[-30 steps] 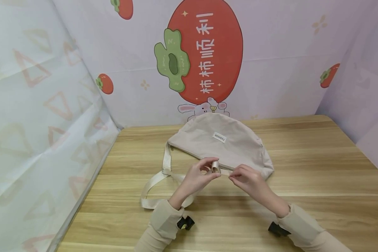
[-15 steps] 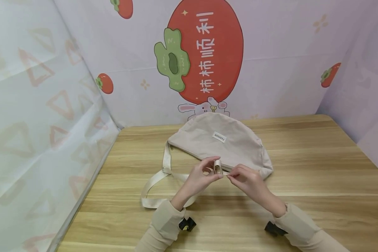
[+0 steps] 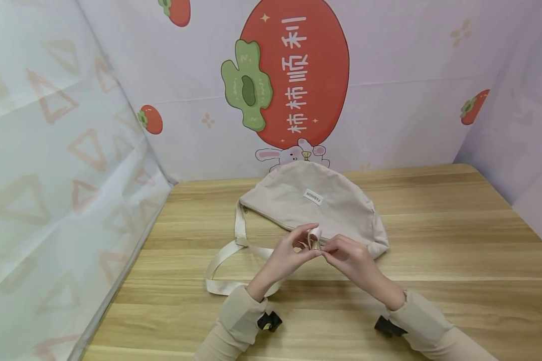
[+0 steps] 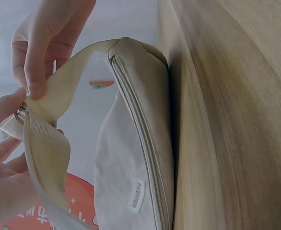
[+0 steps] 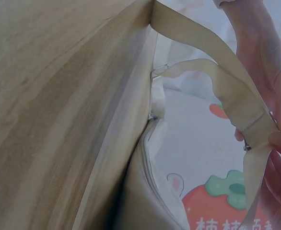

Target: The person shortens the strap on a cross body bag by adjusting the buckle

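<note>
A beige half-moon shoulder bag [image 3: 343, 205] with a zipper and a "FASHION" label lies on the wooden table. Its webbing strap [image 5: 193, 31] is raised toward me. My left hand [image 3: 286, 253] pinches the strap at a metal buckle [image 4: 21, 114], and a short loop of webbing stands up beside those fingertips. My right hand [image 3: 357, 258] pinches the webbing close by, so the fingertips of both hands nearly meet. In the left wrist view, one length of strap [image 4: 66, 88] runs from the right fingers to the bag's end.
A slack loop of strap [image 3: 217, 263] lies on the table [image 3: 433, 230] left of the bag, with another metal fitting [image 5: 159, 71] on it. Printed cloth walls [image 3: 388, 120] stand behind and at the sides.
My right hand has moved left, closer to my left hand. The webbing loop at the left fingers stands out more. The bag has slid slightly left.
</note>
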Available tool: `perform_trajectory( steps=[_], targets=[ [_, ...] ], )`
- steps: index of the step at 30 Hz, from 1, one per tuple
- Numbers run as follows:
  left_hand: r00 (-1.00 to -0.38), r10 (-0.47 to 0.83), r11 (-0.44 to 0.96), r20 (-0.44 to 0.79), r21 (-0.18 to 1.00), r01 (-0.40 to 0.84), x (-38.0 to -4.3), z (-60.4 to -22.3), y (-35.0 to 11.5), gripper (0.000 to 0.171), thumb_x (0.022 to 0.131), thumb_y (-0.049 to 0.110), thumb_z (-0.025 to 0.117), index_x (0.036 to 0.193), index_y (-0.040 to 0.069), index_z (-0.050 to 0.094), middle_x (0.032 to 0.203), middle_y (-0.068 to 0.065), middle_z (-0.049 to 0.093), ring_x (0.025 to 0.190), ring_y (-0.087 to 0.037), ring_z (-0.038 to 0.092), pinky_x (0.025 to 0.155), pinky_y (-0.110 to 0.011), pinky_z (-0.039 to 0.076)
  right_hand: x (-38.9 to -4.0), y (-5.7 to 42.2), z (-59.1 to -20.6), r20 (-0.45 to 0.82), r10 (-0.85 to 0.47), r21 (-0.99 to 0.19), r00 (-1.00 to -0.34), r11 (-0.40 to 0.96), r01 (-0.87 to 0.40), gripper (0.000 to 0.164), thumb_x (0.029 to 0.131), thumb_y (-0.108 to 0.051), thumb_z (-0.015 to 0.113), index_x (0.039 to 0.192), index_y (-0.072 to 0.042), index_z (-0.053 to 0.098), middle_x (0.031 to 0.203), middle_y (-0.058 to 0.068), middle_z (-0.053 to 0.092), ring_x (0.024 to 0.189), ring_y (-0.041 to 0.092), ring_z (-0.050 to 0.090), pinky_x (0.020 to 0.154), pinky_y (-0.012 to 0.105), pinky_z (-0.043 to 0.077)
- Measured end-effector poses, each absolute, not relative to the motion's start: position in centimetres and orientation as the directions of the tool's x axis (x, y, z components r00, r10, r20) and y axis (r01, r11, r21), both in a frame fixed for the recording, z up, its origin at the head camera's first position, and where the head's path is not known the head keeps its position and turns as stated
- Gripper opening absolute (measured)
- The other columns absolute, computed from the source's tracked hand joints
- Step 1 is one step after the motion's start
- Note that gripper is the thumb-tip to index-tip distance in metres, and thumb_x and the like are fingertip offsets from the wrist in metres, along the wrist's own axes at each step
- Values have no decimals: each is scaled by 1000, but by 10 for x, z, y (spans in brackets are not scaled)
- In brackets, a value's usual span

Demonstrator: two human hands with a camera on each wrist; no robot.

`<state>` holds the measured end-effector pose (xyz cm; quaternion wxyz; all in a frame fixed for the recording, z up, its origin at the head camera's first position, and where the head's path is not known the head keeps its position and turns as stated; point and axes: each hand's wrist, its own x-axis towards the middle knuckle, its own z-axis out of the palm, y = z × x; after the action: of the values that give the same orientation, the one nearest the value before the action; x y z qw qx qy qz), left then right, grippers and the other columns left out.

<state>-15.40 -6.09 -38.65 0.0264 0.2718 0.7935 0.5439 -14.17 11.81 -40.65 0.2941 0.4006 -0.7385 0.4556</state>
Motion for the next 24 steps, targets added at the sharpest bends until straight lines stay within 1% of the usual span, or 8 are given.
perform_trajectory(
  steps=[3,4,6,10,12,20,22,24],
  targets=[
    [-847,461,257,264,874,412,-149,-376,-61,49,78,4,66,123,2,48,93,-14,61,82,-25,57,74,-33,48,-142,120,-407,794,-340,-424,-503,283,-860,13,72,6,66,78,-5,62,74,2,61,67,12,57,67,13,45],
    [-847,461,254,265,875,412,-147,-372,-61,49,78,3,66,123,0,48,92,-16,60,82,-26,56,75,-35,48,-142,121,-407,793,-345,-418,-502,292,-860,11,73,4,65,79,-5,62,74,2,61,68,12,57,68,14,45],
    [-850,457,257,263,876,409,-143,-365,-62,47,78,1,65,122,-2,48,92,-18,59,82,-28,56,75,-36,48,-141,125,-409,790,-352,-404,-502,316,-858,1,79,-6,63,79,-5,63,74,1,61,69,11,57,68,13,45],
    [-862,439,260,253,883,391,-139,-358,-63,47,78,0,65,122,-3,48,92,-19,59,81,-28,55,75,-38,48,-140,134,-413,786,-345,-393,-513,362,-846,26,88,-26,53,78,-5,64,76,1,60,72,10,55,68,11,44],
    [-869,430,265,246,886,382,-138,-357,-63,47,77,0,65,121,-2,49,93,-18,59,81,-27,56,74,-37,48,-139,138,-414,789,-334,-392,-516,374,-841,32,89,-31,50,77,-5,65,76,2,60,72,11,54,67,10,44],
    [-862,433,253,264,882,397,-139,-357,-62,49,76,-1,65,122,-3,47,95,-21,60,82,-29,56,75,-40,47,-138,139,-416,802,-295,-406,-520,370,-836,33,89,-30,51,75,-4,65,76,4,61,72,13,56,67,9,45],
    [-855,442,248,272,879,408,-139,-357,-61,51,77,-1,65,123,-3,46,96,-21,60,84,-30,56,76,-41,47,-138,137,-415,807,-286,-410,-516,358,-839,29,88,-27,54,75,-3,65,76,5,61,71,15,56,68,9,46],
    [-848,453,242,276,877,415,-139,-358,-61,53,77,-1,65,125,-2,43,98,-21,60,85,-31,56,76,-41,47,-138,134,-414,809,-281,-418,-516,341,-842,22,86,-20,58,75,-3,65,75,5,61,71,15,57,68,10,46]
  ],
)
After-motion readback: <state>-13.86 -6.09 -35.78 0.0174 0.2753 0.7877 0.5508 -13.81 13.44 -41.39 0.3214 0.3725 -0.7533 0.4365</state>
